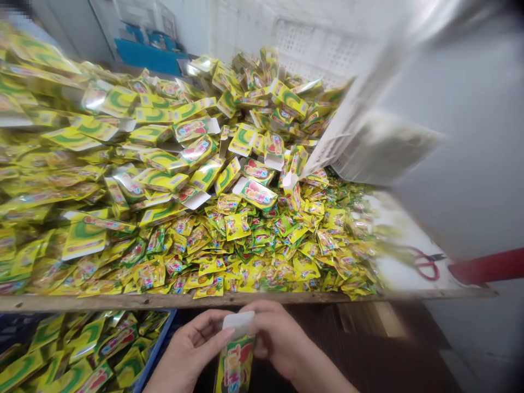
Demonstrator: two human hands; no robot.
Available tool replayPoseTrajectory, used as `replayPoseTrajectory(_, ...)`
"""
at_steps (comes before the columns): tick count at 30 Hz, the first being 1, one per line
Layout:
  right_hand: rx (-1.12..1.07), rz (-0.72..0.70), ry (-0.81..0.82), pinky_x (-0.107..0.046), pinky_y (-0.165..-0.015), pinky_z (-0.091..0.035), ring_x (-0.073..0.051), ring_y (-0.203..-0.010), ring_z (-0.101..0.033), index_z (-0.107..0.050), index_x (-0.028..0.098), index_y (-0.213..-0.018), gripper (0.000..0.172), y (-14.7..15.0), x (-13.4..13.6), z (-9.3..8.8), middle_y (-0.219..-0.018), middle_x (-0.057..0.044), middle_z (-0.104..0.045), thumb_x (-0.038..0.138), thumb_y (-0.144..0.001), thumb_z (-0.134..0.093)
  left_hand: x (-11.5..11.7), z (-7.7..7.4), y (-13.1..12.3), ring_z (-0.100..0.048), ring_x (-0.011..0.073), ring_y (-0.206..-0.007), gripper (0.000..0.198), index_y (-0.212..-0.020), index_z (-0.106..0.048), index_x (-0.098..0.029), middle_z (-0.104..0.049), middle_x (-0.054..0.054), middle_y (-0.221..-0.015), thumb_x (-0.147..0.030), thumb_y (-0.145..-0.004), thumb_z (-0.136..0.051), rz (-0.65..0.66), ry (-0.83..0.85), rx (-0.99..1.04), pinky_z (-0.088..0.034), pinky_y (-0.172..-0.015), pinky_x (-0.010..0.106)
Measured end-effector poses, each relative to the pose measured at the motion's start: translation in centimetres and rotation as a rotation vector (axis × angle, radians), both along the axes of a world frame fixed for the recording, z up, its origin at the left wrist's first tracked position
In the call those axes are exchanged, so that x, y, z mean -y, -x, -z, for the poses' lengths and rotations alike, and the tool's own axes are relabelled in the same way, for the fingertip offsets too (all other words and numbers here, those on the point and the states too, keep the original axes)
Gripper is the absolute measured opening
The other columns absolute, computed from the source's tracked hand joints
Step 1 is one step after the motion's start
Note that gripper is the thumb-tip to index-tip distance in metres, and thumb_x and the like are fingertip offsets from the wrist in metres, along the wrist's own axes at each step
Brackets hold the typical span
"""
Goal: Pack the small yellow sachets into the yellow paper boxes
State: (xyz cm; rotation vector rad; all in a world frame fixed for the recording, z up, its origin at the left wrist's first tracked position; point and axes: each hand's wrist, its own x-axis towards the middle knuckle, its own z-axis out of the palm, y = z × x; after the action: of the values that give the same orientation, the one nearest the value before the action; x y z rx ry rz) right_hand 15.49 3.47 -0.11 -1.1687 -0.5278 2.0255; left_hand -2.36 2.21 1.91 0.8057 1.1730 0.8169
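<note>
Holding one yellow-green candy carton [233, 368], printed with lettering that appears to read "TOONS", at bottom centre of the frame; it stands roughly upright, white end flap [237, 321] uppermost. Left hand [186, 349] clamped on its left side, thumb laid across the front near the flap. Right hand [282, 335] closed on the right edge by the flap; its fingertips are partly hidden. Just above the hands, the wooden table edge [282, 298] crosses the frame. On the table, small yellow and green sachets [237, 226] are heaped at centre; similar cartons [164, 161], several with white flaps raised, are piled across the left and upper centre. A white perforated crate [319, 46] lies behind the heap, upper centre to upper right. Red-handled scissors [426, 266] rest at right, near a red tube [493, 266]. Lower left: blue crate [153, 357] containing more cartons.
</note>
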Motion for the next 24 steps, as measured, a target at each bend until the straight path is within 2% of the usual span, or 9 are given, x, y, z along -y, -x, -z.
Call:
replayPoseTrajectory(3,0.038,-0.009,-0.205,-0.017,-0.037,-0.035,-0.005,-0.043,-0.044,-0.078,0.013,-0.086,0.026,0.1,-0.1,-0.5,-0.069,-0.004,-0.066,0.034,-0.071,-0.077,-0.3,1.1,0.5,-0.069,0.0289,-0.103,0.038,-0.102,-0.075,-0.018,-0.077,0.008,-0.105,-0.040,-0.071,-0.078,-0.058,-0.041,-0.081,-0.053,-0.093,0.035)
replayPoseTrajectory(5,0.073,-0.003,-0.301,-0.018,-0.039,-0.039,-0.006,-0.046,-0.048,-0.079,0.012,-0.085,0.032,0.2,-0.2,-0.8,-0.072,-0.006,-0.068,0.042,-0.076,-0.075,-0.3,1.9,0.8,-0.069,0.0294,-0.104,0.035,-0.097,-0.077,-0.019,-0.078,0.008,-0.104,-0.041,-0.070,-0.079,-0.074,-0.085,-0.142,-0.053,-0.095,0.035)
replayPoseTrajectory(8,0.111,0.041,-0.296,-0.019,-0.039,-0.042,-0.008,-0.047,-0.051,-0.078,0.012,-0.080,0.032,0.4,-0.3,-0.8,-0.065,-0.004,-0.066,0.041,-0.068,-0.082,-0.2,2.6,1.0,-0.070,0.0277,-0.103,0.031,-0.094,-0.078,-0.022,-0.078,0.006,-0.104,-0.043,-0.071,-0.078,-0.062,-0.150,-0.212,-0.055,-0.093,0.031)
replayPoseTrajectory(11,0.104,0.075,-0.258,-0.019,-0.038,-0.044,-0.010,-0.046,-0.053,-0.074,0.012,-0.073,0.035,0.7,-0.3,-0.3,-0.060,-0.003,-0.065,0.039,-0.058,-0.088,-0.3,2.6,0.9,-0.073,0.0247,-0.096,0.031,-0.100,-0.077,-0.024,-0.078,0.004,-0.102,-0.042,-0.076,-0.074,-0.018,-0.226,-0.261,-0.058,-0.086,0.026)
replayPoseTrajectory(13,0.110,0.097,-0.252,-0.020,-0.036,-0.043,-0.010,-0.044,-0.053,-0.071,0.011,-0.068,0.037,0.7,-0.2,0.1,-0.058,-0.003,-0.065,0.041,-0.056,-0.089,-0.4,2.5,0.9,-0.074,0.0218,-0.091,0.026,-0.101,-0.077,-0.026,-0.078,0.002,-0.098,-0.039,-0.079,-0.072,0.031,-0.355,-0.324,-0.059,-0.080,0.023)
replayPoseTrajectory(16,0.126,0.096,-0.277,-0.021,-0.040,-0.046,-0.011,-0.045,-0.055,-0.070,0.012,-0.067,0.037,0.6,0.4,0.6,-0.058,-0.002,-0.065,0.040,-0.055,-0.090,-0.3,2.6,1.1,-0.074,0.0177,-0.088,0.020,-0.099,-0.077,-0.028,-0.077,0.001,-0.097,-0.031,-0.080,-0.072,0.087,-0.648,-0.469,-0.057,-0.081,0.018)
replayPoseTrajectory(18,0.131,0.089,-0.322,-0.022,-0.043,-0.048,-0.012,-0.048,-0.058,-0.070,0.013,-0.070,0.036,0.4,0.9,1.1,-0.062,-0.002,-0.065,0.039,-0.055,-0.090,-0.2,3.2,1.5,-0.074,0.0170,-0.091,0.024,-0.103,-0.076,-0.030,-0.077,0.000,-0.101,-0.028,-0.079,-0.074,0.126,-0.813,-0.530,-0.056,-0.084,0.016)
replayPoseTrajectory(20,0.161,0.096,-0.382,-0.023,-0.044,-0.048,-0.012,-0.049,-0.060,-0.071,0.014,-0.072,0.035,0.3,1.4,1.7,-0.069,-0.002,-0.065,0.039,-0.057,-0.089,0.2,4.0,2.0,-0.073,0.0179,-0.095,0.033,-0.109,-0.073,-0.032,-0.077,0.000,-0.106,-0.027,-0.076,-0.077,0.169,-0.901,-0.561,-0.056,-0.086,0.017)
replayPoseTrajectory(24,0.326,0.100,-0.512,-0.022,-0.051,-0.046,-0.012,-0.058,-0.059,-0.075,0.018,-0.080,0.031,0.0,2.0,2.5,-0.081,-0.003,-0.065,0.042,-0.064,-0.085,1.1,5.3,2.1,-0.073,0.0200,-0.098,0.047,-0.120,-0.068,-0.035,-0.075,-0.001,-0.114,-0.026,-0.075,-0.078,0.193,-0.862,-0.572,-0.056,-0.089,0.020)
